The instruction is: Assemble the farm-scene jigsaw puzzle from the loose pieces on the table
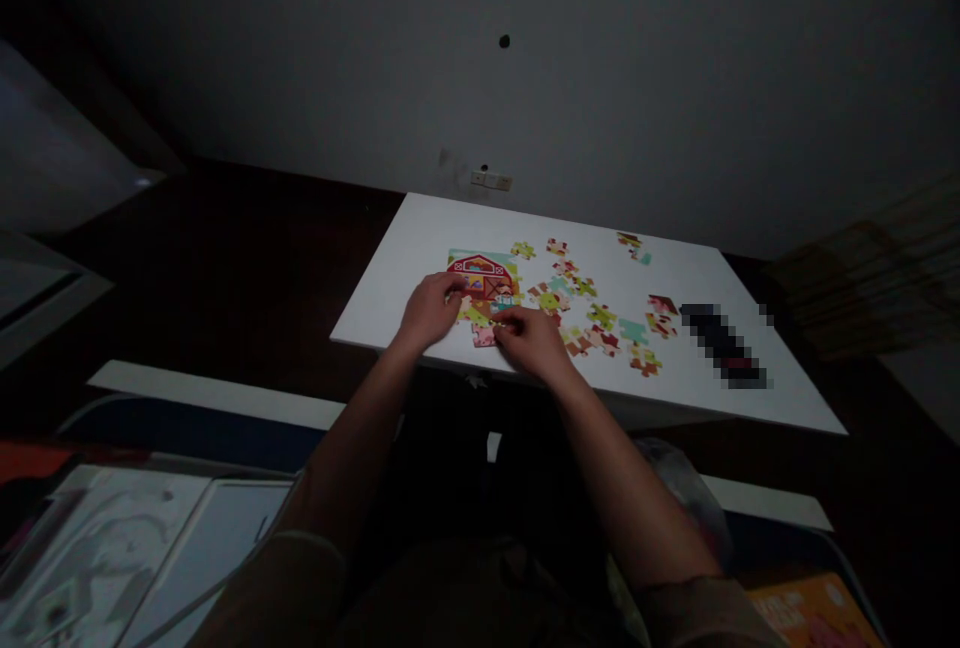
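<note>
A partly joined jigsaw (481, 278) with a red barn picture lies on a white table (420, 238). My left hand (431, 308) rests on the jigsaw's left lower edge, fingers curled down onto the pieces. My right hand (531, 338) sits just to the right, its fingers pinched on a small puzzle piece (501, 325) at the jigsaw's lower edge. Several loose coloured pieces (600, 318) lie scattered to the right of both hands.
A dark blurred object (724, 343) lies on the table's right part. A wall socket (491, 180) sits on the wall behind the table. Papers (112, 548) lie at lower left and an orange box (814, 613) at lower right. Dark floor surrounds the table.
</note>
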